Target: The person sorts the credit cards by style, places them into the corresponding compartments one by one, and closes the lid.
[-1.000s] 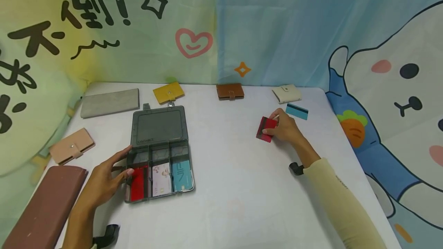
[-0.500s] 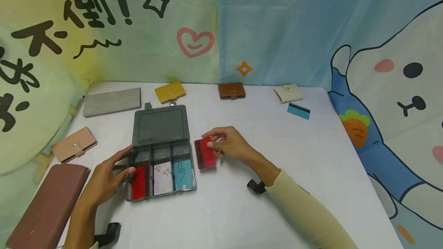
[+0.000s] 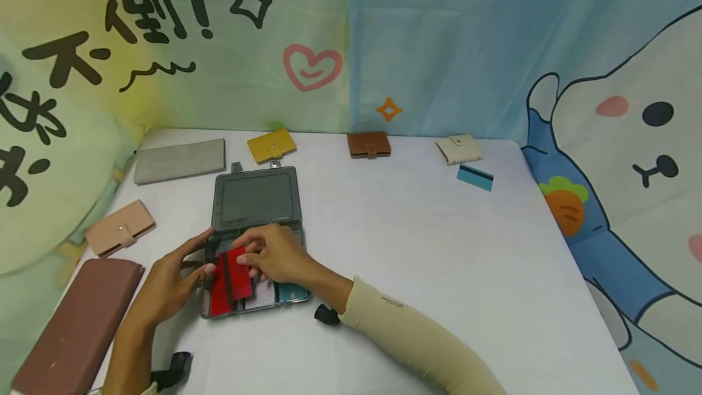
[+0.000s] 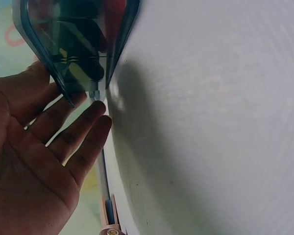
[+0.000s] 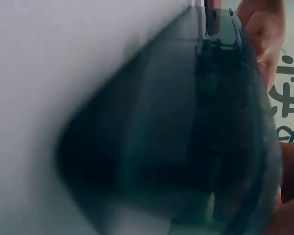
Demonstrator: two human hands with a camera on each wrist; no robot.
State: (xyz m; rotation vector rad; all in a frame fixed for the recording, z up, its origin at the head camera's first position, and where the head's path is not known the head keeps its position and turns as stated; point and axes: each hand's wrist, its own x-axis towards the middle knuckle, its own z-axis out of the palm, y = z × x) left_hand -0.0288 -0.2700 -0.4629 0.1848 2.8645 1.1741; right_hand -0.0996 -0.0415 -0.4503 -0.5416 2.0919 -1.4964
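Observation:
In the head view, my right hand (image 3: 276,253) pinches a red card (image 3: 239,274) with a dark stripe above the left compartments of an open dark translucent case (image 3: 258,200). Another red card (image 3: 219,299) lies in the left compartment. Beside it a white card (image 3: 260,297) is partly hidden by the hand, and a teal card (image 3: 292,292) lies in the right compartment. My left hand (image 3: 171,279) touches the case's left side, index finger and thumb at its edge. In the left wrist view, the other fingers extend loosely beside the case (image 4: 63,49). The right wrist view is mostly the blurred case (image 5: 186,122).
Along the back lie a grey wallet (image 3: 180,161), a yellow one (image 3: 271,146), a brown card holder (image 3: 369,145) and a cream one (image 3: 459,149). A blue card (image 3: 475,177) lies at right. A pink wallet (image 3: 120,228) and a long reddish-brown case (image 3: 79,325) flank the left.
My right hand has carried the red card leftward from near the blue card to above the case's left compartments. The left hand has stayed at the case's edge.

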